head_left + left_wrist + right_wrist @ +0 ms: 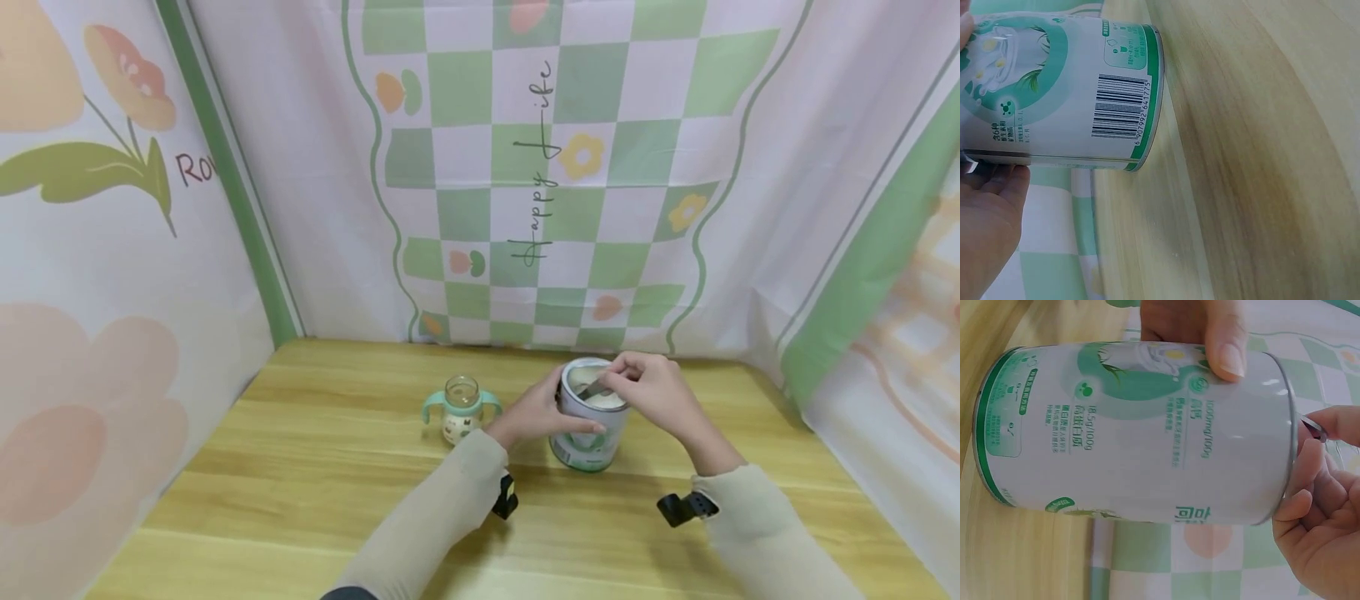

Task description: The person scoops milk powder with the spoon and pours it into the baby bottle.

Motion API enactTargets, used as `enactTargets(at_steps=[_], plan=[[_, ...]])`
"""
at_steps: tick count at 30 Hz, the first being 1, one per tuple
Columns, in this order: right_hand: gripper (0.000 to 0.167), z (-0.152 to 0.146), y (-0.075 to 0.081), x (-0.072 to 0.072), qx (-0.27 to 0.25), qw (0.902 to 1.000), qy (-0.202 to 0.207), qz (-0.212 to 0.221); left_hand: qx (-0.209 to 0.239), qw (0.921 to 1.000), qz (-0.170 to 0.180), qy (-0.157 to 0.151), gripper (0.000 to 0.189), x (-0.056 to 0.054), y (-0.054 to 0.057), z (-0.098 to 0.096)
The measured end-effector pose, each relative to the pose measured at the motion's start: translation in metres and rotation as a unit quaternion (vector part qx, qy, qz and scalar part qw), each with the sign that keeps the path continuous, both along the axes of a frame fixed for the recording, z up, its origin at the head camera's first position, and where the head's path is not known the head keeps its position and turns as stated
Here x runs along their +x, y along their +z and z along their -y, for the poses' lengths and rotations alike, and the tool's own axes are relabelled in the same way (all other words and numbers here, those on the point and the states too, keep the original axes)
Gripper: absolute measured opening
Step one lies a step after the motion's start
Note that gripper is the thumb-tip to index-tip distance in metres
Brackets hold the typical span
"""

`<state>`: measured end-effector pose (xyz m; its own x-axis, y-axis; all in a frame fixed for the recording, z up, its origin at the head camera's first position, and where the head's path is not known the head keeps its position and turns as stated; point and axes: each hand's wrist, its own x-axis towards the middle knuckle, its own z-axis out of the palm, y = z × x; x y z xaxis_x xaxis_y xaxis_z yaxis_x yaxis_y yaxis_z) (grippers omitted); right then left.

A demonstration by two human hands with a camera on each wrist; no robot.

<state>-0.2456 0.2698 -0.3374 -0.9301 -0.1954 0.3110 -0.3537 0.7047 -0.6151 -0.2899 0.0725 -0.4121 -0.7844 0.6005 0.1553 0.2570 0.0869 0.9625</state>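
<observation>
A white and green milk powder can [588, 446] stands lidless on the wooden table, pale powder showing inside its rim. My left hand [531, 414] grips the can's side, fingers behind it and thumb across the front; the right wrist view shows that thumb [1230, 359] lying on the label. At the can's mouth, my right hand [654, 398] pinches the grey handle of a spoon [592, 389] between thumb and fingers. The spoon's lower end goes down into the can. In the right wrist view, the handle tip [1315, 428] pokes out beside the can's rim.
Left of the can is a lidless baby bottle [462, 412] with mint-green handles, partly behind my left wrist. The wooden table [315, 467] ends at a checked green and white curtain [517, 208] behind, with more printed curtains on both sides.
</observation>
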Motion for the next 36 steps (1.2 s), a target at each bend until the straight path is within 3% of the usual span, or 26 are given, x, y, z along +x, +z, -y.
enactTargets(at_steps=[15,27,36], plan=[[0.032,-0.022,-0.005,0.002,-0.05,0.9975,-0.046,0.019,0.002,0.9999,0.002,0.013,0.082,0.004,0.001,0.001],[0.033,-0.027,-0.016,0.005,-0.054,0.9946,-0.077,-0.043,-0.004,1.0,-0.002,0.008,0.081,0.005,0.001,0.002],[0.031,-0.028,-0.022,0.004,-0.061,0.9927,-0.082,-0.064,-0.008,0.9999,-0.002,0.008,0.081,0.004,0.0,0.002]])
